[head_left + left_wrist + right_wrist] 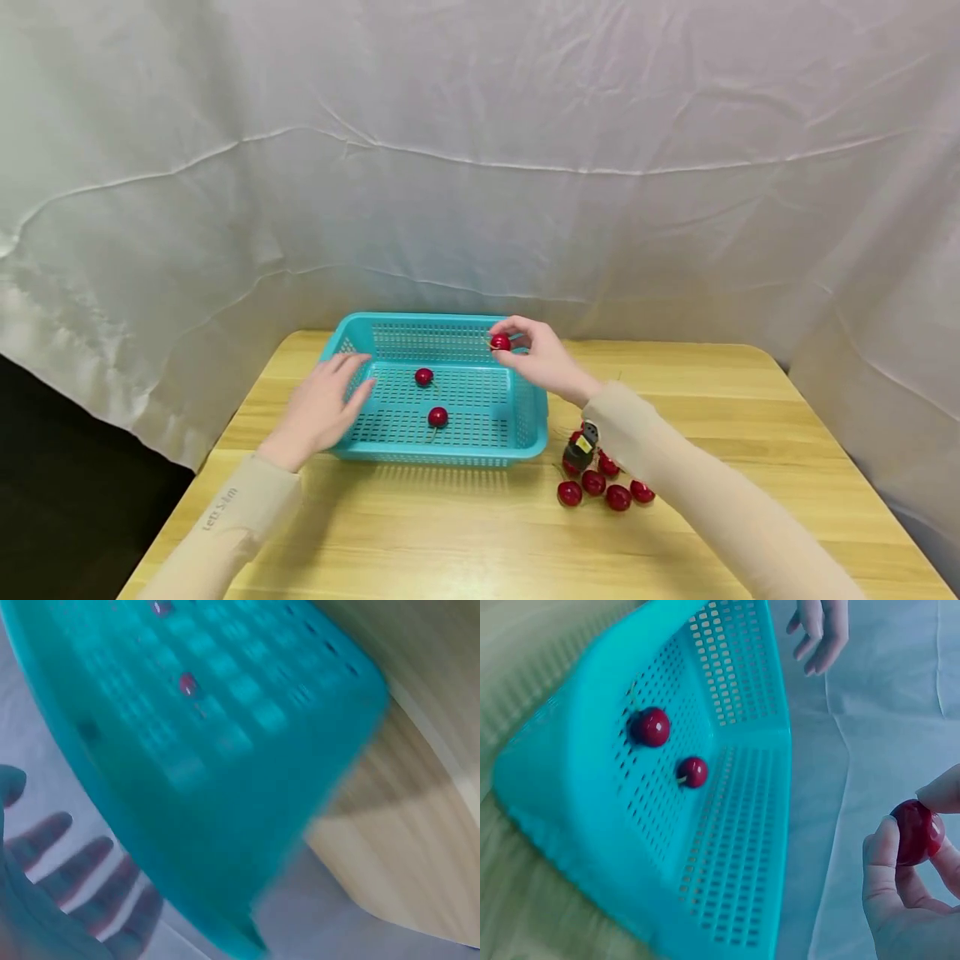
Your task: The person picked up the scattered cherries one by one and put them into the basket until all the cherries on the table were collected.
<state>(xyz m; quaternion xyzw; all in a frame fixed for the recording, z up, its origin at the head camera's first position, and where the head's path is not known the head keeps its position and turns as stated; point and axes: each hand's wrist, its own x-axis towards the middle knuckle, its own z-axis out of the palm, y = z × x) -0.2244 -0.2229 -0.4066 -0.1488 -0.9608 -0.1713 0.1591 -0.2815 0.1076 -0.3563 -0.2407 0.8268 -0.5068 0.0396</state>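
A blue plastic basket (442,452) with slotted walls stands on the table, and two cherries lie apart on its floor, one cherry (423,377) behind the other cherry (438,417). My right hand (543,358) is over the basket's back right corner. Between its thumb and fingertips it pinches a red cherry (918,832) with a thin stem. My left hand (318,408) hovers by the basket's left side, its fingers spread and relaxed, holding nothing. In the left wrist view those fingers (82,877) show beyond the basket's rim.
Several loose cherries (594,483) lie in a cluster right of the basket, partly under my right forearm. A dark wrist camera (581,450) overlaps them in the head view. The wooden table (450,533) ends at a pale cloth (480,208) hanging behind it.
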